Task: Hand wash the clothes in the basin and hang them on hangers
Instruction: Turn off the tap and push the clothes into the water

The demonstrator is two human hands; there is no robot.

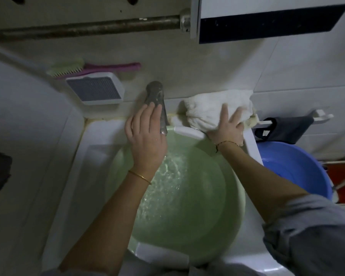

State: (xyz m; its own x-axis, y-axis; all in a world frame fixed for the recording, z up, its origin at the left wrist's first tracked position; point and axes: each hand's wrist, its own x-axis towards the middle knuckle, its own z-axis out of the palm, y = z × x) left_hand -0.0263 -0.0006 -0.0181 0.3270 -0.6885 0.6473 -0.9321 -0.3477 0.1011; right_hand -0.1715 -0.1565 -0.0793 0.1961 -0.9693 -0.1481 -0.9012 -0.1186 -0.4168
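Water fills the green basin (pixel 187 206); washing looks barely begun. The left hand (pixel 145 134) lies flat-fingered on the faucet (pixel 154 96). The right hand (pixel 227 126) presses open on the white garment (pixel 213 108).

We find the open room over the green basin (pixel 197 196), whose rippling water lies bare toward its right and near sides. At the far rim our way is crowded: the tap (pixel 156 102) stands under the left hand (pixel 145 134), and the white bundled cloth (pixel 217 110) sits on the sink ledge under the right hand (pixel 227 126). A soap dish (pixel 95 92) and brush (pixel 68 69) line the wall behind. The blue bucket (pixel 299 168) blocks the right side.
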